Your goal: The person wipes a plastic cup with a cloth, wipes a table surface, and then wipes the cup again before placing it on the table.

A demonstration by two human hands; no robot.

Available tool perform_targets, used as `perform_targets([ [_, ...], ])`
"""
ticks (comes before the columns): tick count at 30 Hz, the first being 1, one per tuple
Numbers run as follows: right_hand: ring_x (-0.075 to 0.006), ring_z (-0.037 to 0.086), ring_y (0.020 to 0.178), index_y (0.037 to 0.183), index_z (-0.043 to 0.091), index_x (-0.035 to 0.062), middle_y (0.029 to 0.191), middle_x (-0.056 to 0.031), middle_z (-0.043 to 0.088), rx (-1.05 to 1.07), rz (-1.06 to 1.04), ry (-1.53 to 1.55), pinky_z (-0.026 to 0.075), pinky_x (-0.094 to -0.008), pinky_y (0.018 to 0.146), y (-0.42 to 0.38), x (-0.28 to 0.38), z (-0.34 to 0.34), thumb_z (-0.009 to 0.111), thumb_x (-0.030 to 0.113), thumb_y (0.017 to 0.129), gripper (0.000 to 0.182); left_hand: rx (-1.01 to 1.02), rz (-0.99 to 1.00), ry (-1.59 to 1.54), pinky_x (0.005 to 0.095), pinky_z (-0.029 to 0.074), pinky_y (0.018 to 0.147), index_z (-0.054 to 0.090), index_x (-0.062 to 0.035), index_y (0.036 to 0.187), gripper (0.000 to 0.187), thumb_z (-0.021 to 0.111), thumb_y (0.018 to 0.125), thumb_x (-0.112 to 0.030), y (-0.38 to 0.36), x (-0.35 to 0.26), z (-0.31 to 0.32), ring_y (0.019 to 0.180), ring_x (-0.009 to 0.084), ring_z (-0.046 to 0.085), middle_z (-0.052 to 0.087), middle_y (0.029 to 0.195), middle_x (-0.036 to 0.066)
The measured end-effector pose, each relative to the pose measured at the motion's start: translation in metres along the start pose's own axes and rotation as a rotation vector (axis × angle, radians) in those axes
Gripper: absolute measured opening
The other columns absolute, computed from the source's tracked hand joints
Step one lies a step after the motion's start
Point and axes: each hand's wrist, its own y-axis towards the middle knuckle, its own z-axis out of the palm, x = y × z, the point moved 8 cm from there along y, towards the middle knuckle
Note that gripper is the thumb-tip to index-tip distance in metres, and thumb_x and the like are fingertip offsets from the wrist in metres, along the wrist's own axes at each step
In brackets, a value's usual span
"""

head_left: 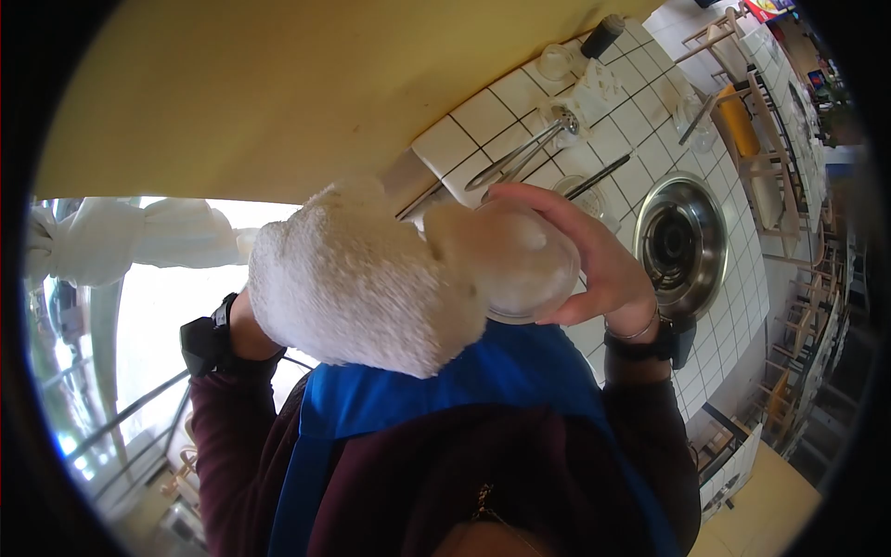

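A fluffy white towel (357, 288) fills the middle of the head view. My left hand (247, 325) is mostly hidden behind it, with only the wrist side showing, and it holds the towel up. Part of the towel reaches to a clear round bowl (536, 265), blurred where they meet. My right hand (608, 265) grips this bowl from the right, fingers along its upper side and thumb below. Both are held above my blue apron (445, 371).
Beyond my hands lies a white tiled table (687, 371) with a sunken steel burner (680, 243). On it are a slotted ladle (561, 121), chopsticks (599, 176), a dark cup (603, 37) and glassware. A yellow wall (278, 93) borders it; chairs (742, 121) stand farther right.
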Motion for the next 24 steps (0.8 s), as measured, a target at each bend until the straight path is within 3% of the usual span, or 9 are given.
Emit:
perform_targets([
  [3,-0.0220,0.047,0.120,0.137,0.034,0.0013,0.128,-0.0106,0.049,0.006,0.038,0.025,0.033,-0.0333,0.102,0.004,-0.003,0.003,0.079,0.029,0.053,0.099,0.005,0.032,0.212,0.0329,0.052,0.076,0.056,-0.0058,0.117,0.047,0.072,0.073,-0.013,0.010,-0.011,0.001,0.090,0.0252,0.062,0.060,0.108,0.011],
  [5,-0.0248,0.047,0.120,0.138,0.034,0.0048,0.130,-0.0124,0.048,-0.122,-0.123,-0.223,0.036,-0.0357,0.100,0.005,0.006,-0.006,0.077,0.022,0.057,0.093,-0.028,0.031,0.391,0.0335,0.052,0.075,0.057,-0.0061,0.116,0.046,0.071,0.072,-0.012,0.018,-0.015,0.000,0.089,0.0260,0.062,0.060,0.107,0.011],
  [10,-0.0285,0.048,0.118,0.135,0.036,0.0039,0.127,-0.0155,0.047,-0.377,-0.256,-0.374,0.039,-0.0374,0.097,-0.003,0.003,-0.010,0.079,0.016,0.056,0.091,-0.119,-0.109,0.780,0.0349,0.051,0.073,0.058,-0.0069,0.113,0.043,0.071,0.072,-0.011,0.030,-0.021,-0.004,0.087,0.0277,0.062,0.061,0.103,0.011],
  [15,-0.0326,0.050,0.112,0.133,0.036,0.0010,0.123,-0.0184,0.047,-0.618,-0.359,-0.501,0.041,-0.0384,0.094,-0.003,-0.006,-0.009,0.081,0.013,0.058,0.089,-0.147,-0.315,0.806,0.0393,0.050,0.068,0.060,-0.0083,0.103,0.035,0.068,0.069,-0.010,0.024,0.003,0.011,0.082,0.0327,0.060,0.060,0.096,0.010],
  [18,-0.0330,0.050,0.110,0.132,0.034,-0.0012,0.122,-0.0199,0.046,-0.709,-0.437,-0.565,0.042,-0.0382,0.093,-0.004,-0.003,-0.008,0.084,0.015,0.060,0.090,-0.252,-0.097,0.649,0.0381,0.050,0.069,0.061,-0.0082,0.103,0.034,0.066,0.069,-0.012,0.024,-0.010,0.012,0.085,0.0311,0.060,0.060,0.098,0.009],
  [20,-0.0325,0.050,0.110,0.132,0.033,-0.0021,0.121,-0.0208,0.046,-0.722,-0.386,-0.521,0.041,-0.0384,0.093,-0.004,-0.004,-0.011,0.085,0.020,0.061,0.091,-0.106,-0.355,0.755,0.0366,0.050,0.073,0.061,-0.0090,0.108,0.037,0.066,0.071,-0.015,0.029,0.001,0.015,0.088,0.0298,0.059,0.060,0.101,0.009],
  [21,-0.0325,0.050,0.110,0.132,0.033,-0.0021,0.121,-0.0208,0.046,-0.721,-0.386,-0.521,0.041,-0.0384,0.093,-0.004,-0.005,-0.012,0.085,0.020,0.061,0.091,-0.107,-0.356,0.755,0.0366,0.050,0.073,0.061,-0.0090,0.108,0.037,0.066,0.071,-0.015,0.028,0.002,0.012,0.088,0.0298,0.059,0.060,0.101,0.009],
  [23,-0.0316,0.050,0.111,0.132,0.033,-0.0009,0.121,-0.0199,0.045,-0.685,-0.340,-0.452,0.041,-0.0385,0.093,-0.003,-0.011,-0.016,0.085,0.020,0.061,0.091,-0.099,-0.008,0.745,0.0352,0.049,0.076,0.060,-0.0095,0.112,0.040,0.067,0.073,-0.016,0.025,-0.020,0.012,0.090,0.0281,0.059,0.060,0.099,0.009],
  [24,-0.0316,0.050,0.111,0.132,0.033,-0.0009,0.121,-0.0199,0.045,-0.687,-0.342,-0.451,0.041,-0.0385,0.093,-0.004,-0.010,-0.017,0.085,0.020,0.061,0.091,-0.098,-0.007,0.748,0.0352,0.049,0.076,0.060,-0.0095,0.112,0.040,0.067,0.073,-0.016,0.022,-0.018,0.009,0.090,0.0281,0.059,0.060,0.099,0.009],
])
